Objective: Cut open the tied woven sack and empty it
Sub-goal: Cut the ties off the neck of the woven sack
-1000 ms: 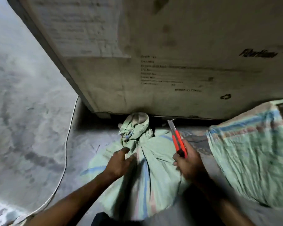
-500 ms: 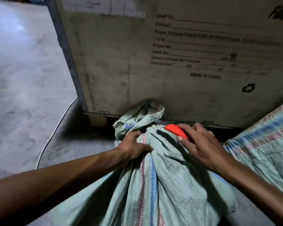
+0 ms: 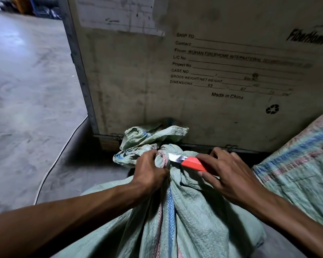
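Note:
A pale green woven sack with blue and pink stripes lies in front of me, its neck bunched and tied. My left hand grips the neck just below the loose top flap. My right hand holds a red utility knife. The knife's bare blade points left and touches the bunched neck beside my left fingers. The tie itself is hidden in the folds.
A large wooden shipping crate with printed labels stands right behind the sack. A second striped woven sack lies at the right. A thin white cable curves over the grey concrete floor at the left.
My left hand shifted from the sack's body up to grip the neck. My right hand brought the knife down and laid the blade against the neck. The camera moved closer.

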{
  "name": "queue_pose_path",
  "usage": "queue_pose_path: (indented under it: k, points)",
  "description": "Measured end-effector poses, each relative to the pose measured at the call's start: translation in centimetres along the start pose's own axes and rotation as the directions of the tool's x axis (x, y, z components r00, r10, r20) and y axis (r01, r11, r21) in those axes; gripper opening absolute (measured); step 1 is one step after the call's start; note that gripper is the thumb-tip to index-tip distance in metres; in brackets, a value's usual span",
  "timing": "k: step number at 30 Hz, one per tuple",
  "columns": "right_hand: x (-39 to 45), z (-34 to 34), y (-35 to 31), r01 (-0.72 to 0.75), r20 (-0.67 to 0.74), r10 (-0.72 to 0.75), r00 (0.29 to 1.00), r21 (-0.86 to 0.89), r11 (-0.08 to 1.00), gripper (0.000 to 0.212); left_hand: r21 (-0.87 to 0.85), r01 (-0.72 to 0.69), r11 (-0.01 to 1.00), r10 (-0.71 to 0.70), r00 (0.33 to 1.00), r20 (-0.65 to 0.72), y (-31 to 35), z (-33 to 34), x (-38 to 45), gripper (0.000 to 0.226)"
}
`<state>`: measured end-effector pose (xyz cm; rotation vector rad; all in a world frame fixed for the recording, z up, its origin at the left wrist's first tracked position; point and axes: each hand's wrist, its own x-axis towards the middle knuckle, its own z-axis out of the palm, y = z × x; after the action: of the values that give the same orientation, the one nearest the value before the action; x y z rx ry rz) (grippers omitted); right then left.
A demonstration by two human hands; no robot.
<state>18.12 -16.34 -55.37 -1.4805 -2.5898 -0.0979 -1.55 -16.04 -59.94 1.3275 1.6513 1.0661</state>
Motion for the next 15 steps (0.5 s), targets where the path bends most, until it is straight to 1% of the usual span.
queue_pose_path:
  k: [2,6,11,15]
  points:
    - [0.2,-0.1,-0.1,0.002,-0.003,-0.002,1.000,-0.001,1.000,0.041,0.011,-0.022,1.000,0.022,1.000,0.004,0.0,-0.1,-0.2,0.022]
    - [0.5,-0.4,-0.1,0.002,0.040,-0.001,0.999,-0.035,0.999,0.039,0.026,-0.047,0.999,0.047,0.999,0.003,0.2,-0.2,-0.7,0.020]
    - [0.1,-1.0,-0.3,0.011,0.084,-0.011,0.996,-0.003,1.000,0.039,0.019,-0.031,0.999,0.031,0.999,0.007,0.1,-0.3,-0.6,0.020]
    - [-0.2,-1.2,-0.2,0.010,0.128,-0.011,0.992,0.011,1.000,0.041,0.010,-0.015,1.000,0.015,0.999,0.043,0.0,-0.3,-0.7,0.022]
